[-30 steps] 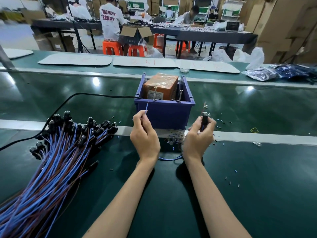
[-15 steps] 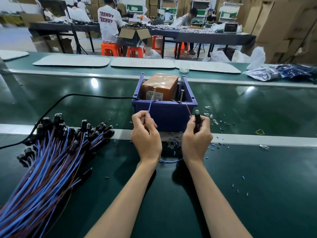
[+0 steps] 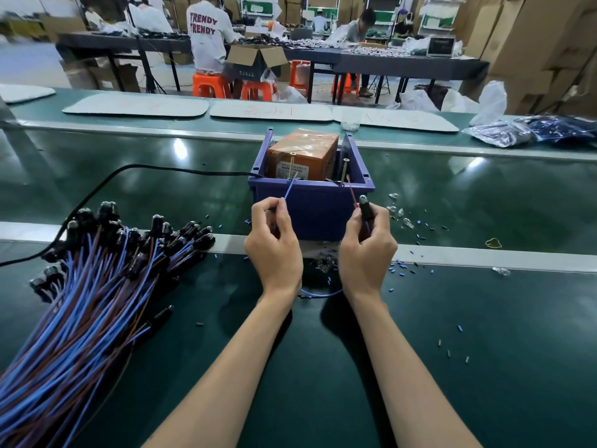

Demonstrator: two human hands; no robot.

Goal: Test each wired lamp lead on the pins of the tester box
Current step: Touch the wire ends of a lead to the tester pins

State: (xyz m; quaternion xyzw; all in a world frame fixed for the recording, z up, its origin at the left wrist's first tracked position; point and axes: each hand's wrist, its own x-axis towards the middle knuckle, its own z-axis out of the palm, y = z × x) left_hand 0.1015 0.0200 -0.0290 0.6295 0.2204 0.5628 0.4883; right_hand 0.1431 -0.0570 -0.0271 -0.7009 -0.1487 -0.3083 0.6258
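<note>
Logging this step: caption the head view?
Left hand holds blue wire at left pin of tester box; right hand holds lamp, brown wire near right pin.

Green benches (image 3: 484, 318), far worktables (image 3: 387, 61), orange stools (image 3: 210, 85), stacked cartons (image 3: 533, 43).

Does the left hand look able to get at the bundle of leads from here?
Probably yes: nothing stands between the left hand and the bundle of leads, though it pinches the blue wire.

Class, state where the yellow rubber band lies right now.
In the head view, the yellow rubber band lies right of the blue bin, just beyond the metal strip.
</note>
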